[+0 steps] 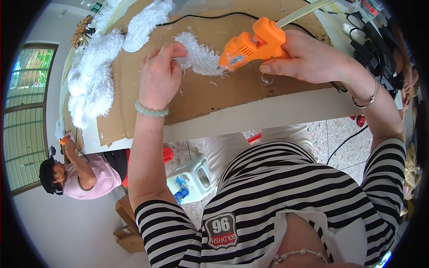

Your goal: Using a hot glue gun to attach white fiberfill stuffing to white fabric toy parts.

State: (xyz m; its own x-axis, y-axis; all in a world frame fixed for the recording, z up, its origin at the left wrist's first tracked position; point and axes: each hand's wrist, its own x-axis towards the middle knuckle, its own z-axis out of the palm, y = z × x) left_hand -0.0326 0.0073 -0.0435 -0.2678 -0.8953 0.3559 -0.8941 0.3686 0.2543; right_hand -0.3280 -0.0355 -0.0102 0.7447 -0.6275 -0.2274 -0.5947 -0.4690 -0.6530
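My right hand is wrapped round an orange hot glue gun, with a long pale glue stick running out of its back. The gun's nozzle points left and down, at the right end of a small white fringed fabric piece lying on brown cardboard. My left hand is closed, its thumb and finger at the left end of that piece and apparently pinching its edge. Whether the nozzle touches the fabric is hard to make out.
More white fringed pieces pile up at the left, another beside them. A black cord crosses the cardboard. Black devices stand at the right. A pale jug sits below the table; another person works at the left.
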